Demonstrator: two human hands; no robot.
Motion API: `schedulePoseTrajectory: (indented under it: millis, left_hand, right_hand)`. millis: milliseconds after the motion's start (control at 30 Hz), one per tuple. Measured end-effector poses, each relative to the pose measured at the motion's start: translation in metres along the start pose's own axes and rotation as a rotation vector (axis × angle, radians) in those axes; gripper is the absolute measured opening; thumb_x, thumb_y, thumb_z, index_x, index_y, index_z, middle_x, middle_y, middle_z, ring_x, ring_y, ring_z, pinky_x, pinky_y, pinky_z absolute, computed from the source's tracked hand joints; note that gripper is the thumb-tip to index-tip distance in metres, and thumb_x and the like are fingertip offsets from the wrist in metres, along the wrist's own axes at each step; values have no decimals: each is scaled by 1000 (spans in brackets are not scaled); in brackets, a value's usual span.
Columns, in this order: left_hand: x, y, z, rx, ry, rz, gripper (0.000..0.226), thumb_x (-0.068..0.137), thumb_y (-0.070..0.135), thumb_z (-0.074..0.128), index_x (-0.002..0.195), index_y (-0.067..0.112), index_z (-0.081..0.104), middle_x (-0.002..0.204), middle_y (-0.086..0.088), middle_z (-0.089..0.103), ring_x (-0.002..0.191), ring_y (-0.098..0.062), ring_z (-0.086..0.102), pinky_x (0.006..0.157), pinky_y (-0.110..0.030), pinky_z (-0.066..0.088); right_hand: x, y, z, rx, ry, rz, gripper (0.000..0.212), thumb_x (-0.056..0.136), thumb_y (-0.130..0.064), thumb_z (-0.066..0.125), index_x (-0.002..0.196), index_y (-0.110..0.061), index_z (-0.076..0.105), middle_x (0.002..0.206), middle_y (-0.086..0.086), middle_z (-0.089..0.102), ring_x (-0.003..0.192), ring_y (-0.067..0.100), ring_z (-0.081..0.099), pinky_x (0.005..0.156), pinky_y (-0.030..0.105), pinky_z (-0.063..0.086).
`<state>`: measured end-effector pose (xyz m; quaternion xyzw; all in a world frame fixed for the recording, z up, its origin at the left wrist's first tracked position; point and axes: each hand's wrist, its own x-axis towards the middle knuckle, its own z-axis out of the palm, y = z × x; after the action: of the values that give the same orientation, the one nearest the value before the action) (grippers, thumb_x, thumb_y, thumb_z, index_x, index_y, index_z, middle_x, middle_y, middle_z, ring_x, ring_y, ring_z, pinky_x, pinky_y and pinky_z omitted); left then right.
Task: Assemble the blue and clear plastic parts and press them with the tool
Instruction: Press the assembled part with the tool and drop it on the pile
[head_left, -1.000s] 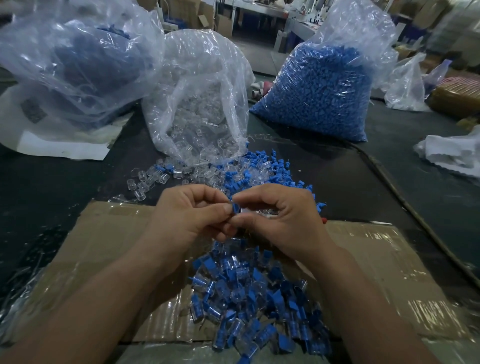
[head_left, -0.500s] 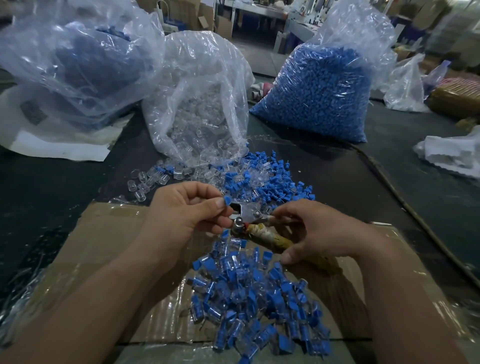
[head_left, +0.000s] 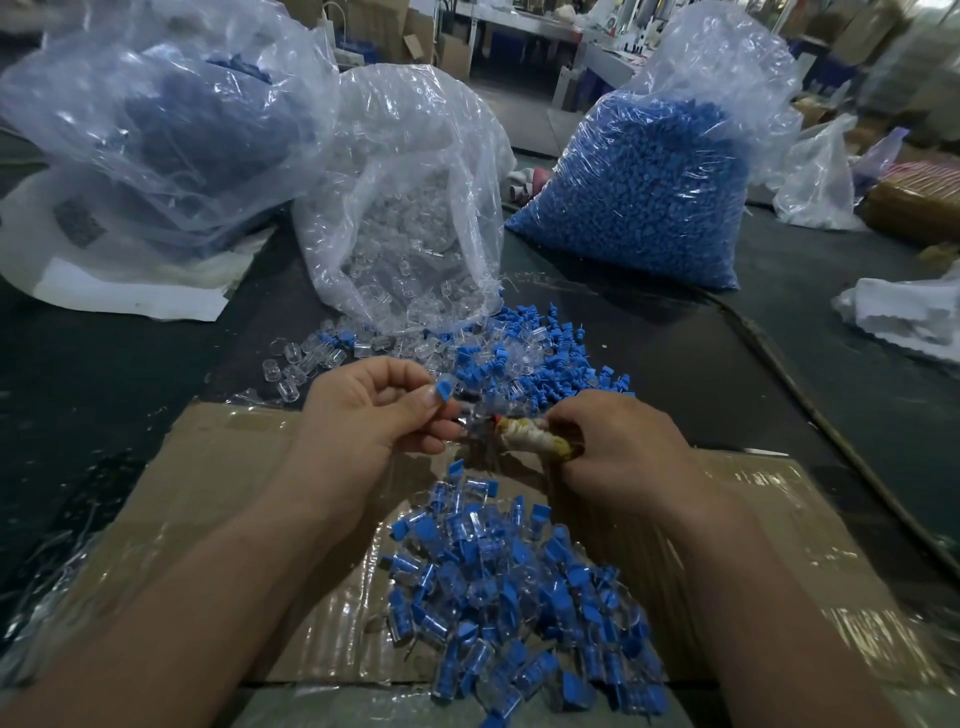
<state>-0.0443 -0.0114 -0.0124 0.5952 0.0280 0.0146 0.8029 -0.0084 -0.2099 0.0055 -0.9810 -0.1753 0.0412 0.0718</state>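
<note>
My left hand (head_left: 371, 410) pinches a small part with a blue cap (head_left: 445, 388) and a clear body between thumb and forefinger. My right hand (head_left: 618, 441) grips the pressing tool (head_left: 524, 439) by its handles wrapped in yellowish tape; the metal jaws point left and meet the part. Below the hands lies a pile of joined blue and clear parts (head_left: 519, 597) on taped cardboard (head_left: 218, 488). Beyond the hands, loose blue plugs (head_left: 550, 358) and clear cups (head_left: 306, 364) are scattered on the dark table.
An open bag of clear cups (head_left: 410, 218) stands behind the loose parts. A full bag of blue plugs (head_left: 644, 192) is at the back right, another plastic bag (head_left: 161, 119) at the back left. A cable (head_left: 810, 400) runs along the right. White plastic (head_left: 909, 312) lies far right.
One second ago both hands pushed a part together with the fingers. My right hand then took up the tool and has brought its jaws to the part that my left hand holds.
</note>
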Motion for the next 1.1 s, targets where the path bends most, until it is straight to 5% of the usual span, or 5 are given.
schedulePoseTrajectory:
  millis: [300,1100]
  left_hand:
    - [2,-2,-2,-19,80,56,6,76,1,57,80,5,59,67,-9,70,57,-14,67,49,-16,51]
    - [-1,-1,1,89,119,136,10,81,-3,56,79,6,59,64,-5,69,54,-12,63,51,-16,52]
  right_hand:
    - [-2,-3,0,253,239,-76,30,73,-13,61,92,-29,45,80,-18,40,71,2,39,61,20,29]
    - [-1,-17,8,277,57,-155,25,79,-26,59,96,-30,42,84,-18,42,78,-4,40,66,12,28]
